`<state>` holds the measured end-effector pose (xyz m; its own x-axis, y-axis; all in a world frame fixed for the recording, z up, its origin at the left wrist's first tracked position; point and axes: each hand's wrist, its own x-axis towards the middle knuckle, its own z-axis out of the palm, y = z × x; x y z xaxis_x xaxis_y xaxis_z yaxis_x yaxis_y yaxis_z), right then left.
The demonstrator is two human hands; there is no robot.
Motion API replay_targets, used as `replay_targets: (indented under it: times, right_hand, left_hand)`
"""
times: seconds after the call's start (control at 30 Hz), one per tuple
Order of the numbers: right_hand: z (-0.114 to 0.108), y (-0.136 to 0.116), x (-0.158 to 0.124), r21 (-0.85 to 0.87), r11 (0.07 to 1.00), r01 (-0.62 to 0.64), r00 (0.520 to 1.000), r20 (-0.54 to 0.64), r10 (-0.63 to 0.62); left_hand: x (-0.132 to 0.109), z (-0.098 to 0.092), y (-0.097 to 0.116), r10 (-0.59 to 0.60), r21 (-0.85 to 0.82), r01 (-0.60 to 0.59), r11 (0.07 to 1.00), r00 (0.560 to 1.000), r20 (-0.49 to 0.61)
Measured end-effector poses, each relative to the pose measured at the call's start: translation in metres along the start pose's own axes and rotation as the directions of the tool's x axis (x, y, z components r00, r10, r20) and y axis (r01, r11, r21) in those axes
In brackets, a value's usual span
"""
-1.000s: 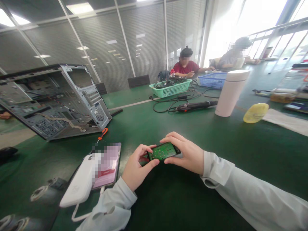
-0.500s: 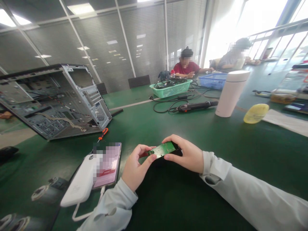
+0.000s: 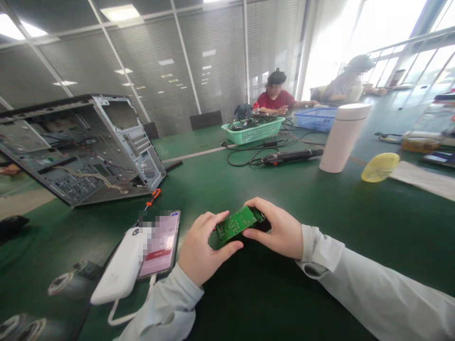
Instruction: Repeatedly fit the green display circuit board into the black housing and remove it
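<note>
A small green circuit board point(image 3: 235, 223) is held between both hands just above the green table point(image 3: 320, 208), near its front middle. My left hand point(image 3: 204, 248) pinches the board's left end with thumb and fingers. My right hand point(image 3: 279, 229) grips the right end, where a dark part sits under the board. The board tilts, its left end lower, soldered side facing up.
A phone point(image 3: 161, 242) and a white power bank point(image 3: 119, 271) lie to the left. An open computer case point(image 3: 76, 147) lies further left. Behind are a white tumbler point(image 3: 341, 137), a black tool with cable point(image 3: 289, 156), green point(image 3: 252, 130) and blue point(image 3: 314, 117) baskets, a yellow disc point(image 3: 379, 166). Two people sit far back.
The board has been turned and tilted in both hands, its left end dropping. My left fingers have spread along its edge. Both hands stay in the same place.
</note>
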<state>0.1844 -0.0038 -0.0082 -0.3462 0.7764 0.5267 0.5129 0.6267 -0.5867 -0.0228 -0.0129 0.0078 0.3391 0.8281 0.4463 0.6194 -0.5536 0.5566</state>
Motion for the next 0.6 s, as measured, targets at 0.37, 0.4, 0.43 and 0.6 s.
replay_targets:
  times: [0.37,0.4,0.43,0.6]
  right_hand:
    - [-0.017,0.0,0.003,0.031,0.991,-0.131,0.963,0.242,0.119]
    - [-0.018,0.0,0.003,0.018,0.989,-0.146,0.955,0.262,0.136]
    - [-0.018,0.001,0.003,0.003,0.989,-0.151,0.951,0.274,0.144]
    - [-0.013,0.005,0.001,-0.092,0.992,-0.083,0.965,0.241,0.103]
  left_hand:
    - [0.003,0.007,-0.004,-0.295,-0.422,0.219,0.88,0.947,-0.123]
    - [0.004,0.009,-0.006,-0.383,-0.541,0.272,0.795,0.918,-0.1]
    - [0.005,0.009,-0.008,-0.46,-0.646,0.321,0.693,0.887,-0.053]
    - [0.009,0.011,-0.009,-0.608,-0.843,0.481,0.241,0.752,0.255]
